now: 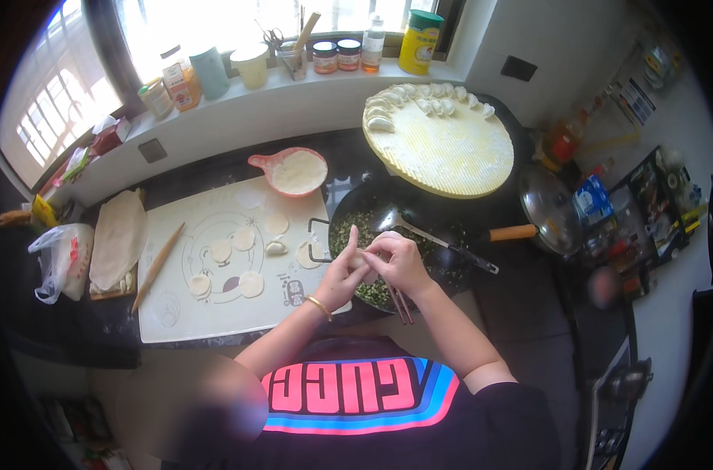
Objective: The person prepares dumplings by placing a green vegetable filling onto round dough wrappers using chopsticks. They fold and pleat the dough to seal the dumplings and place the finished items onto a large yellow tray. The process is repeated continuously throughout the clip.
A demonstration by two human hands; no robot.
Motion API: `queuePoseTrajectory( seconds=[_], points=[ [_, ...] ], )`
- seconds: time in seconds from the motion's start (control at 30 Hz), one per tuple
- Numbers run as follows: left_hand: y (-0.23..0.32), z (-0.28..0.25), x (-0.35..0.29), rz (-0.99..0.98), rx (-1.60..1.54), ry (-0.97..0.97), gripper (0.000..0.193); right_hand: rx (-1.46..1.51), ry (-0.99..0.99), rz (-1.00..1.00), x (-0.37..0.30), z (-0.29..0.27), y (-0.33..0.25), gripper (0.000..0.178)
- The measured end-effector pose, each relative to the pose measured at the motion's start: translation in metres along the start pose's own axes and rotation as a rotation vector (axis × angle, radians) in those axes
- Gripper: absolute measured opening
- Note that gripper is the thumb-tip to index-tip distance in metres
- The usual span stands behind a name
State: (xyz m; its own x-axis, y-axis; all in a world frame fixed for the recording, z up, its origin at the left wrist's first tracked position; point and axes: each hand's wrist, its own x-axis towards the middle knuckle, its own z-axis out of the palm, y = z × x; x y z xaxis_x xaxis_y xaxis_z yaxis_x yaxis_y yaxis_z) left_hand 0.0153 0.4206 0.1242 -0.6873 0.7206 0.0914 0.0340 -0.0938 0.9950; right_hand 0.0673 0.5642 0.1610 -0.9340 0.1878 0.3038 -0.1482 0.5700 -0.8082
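Observation:
Over the near left part of the dark wok, my left hand [342,276] is closed round a pale dumpling [359,260], its thumb and fingers partly hiding it. My right hand [398,263] pinches at the same dumpling's edge. A pair of brown chopsticks [400,304] sticks out below the right palm, tucked into that hand. Chopped green filling [378,294] lies in the wok [443,274] beneath, and a ladle [431,233] with a black handle rests in it. Left of my hands, flat round wrappers [251,284] and one folded dumpling [276,248] lie on the white mat [164,313].
A round yellowish tray [450,149] with folded dumplings along its far edge stands behind the wok. A pink bowl of flour [298,172] sits at the mat's back edge. Farther left are a rolling pin [157,268] and a plastic bag [65,262]. A lidded pan [551,207] is at right.

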Motion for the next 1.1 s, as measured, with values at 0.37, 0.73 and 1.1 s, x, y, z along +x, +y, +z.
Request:
queuePoseTrajectory(
  seconds=[0.37,0.73,1.1],
  points=[
    [-0.007,0.002,-0.003,-0.079,-0.102,-0.038,0.077,0.006,0.026,0.056,-0.008,0.001,-0.002,0.006],
    [-0.012,0.000,-0.002,-0.037,-0.117,-0.028,0.069,0.019,0.086,0.016,-0.007,0.002,-0.004,0.006],
    [-0.023,-0.003,0.000,-0.009,-0.021,-0.025,0.064,0.023,0.094,0.014,-0.006,0.001,0.001,0.007]
  ],
)
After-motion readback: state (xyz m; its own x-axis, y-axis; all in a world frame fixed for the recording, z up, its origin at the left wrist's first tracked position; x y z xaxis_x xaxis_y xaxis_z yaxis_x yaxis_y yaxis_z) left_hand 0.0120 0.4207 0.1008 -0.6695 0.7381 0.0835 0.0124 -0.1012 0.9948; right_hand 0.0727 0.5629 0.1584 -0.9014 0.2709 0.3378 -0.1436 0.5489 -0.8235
